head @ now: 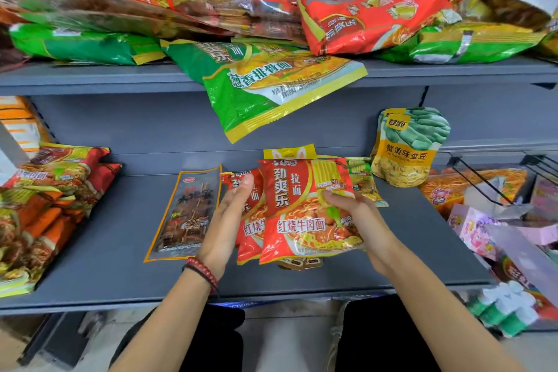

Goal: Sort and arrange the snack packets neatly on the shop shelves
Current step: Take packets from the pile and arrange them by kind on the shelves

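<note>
So the left hand [229,214] is open, fingers straight, flat against the left edge of the red noodle packets [290,208]. The right hand [353,211] grips the same bunch from the right, thumb across the front pinning a small yellow-green packet [329,181] onto it. The bunch sits right between both hands over the middle of the lower shelf [120,251], long axis running away from the person toward the shelf back. Looks like the stack is being squared up, so both hands are equally near, though the right one seems to carry it tbh.

Just left of the left hand a dark skewer packet [187,211] lies flat, pointing the same way. Further left is a pile of red-orange packets [51,205]. Back right, a yellow bean pouch [407,148] stands upright, well apart. A green noodle packet [271,84] droops over the upper shelf [120,75] edge, directly above the bunch, so lifting straight up would probably bump it.
</note>
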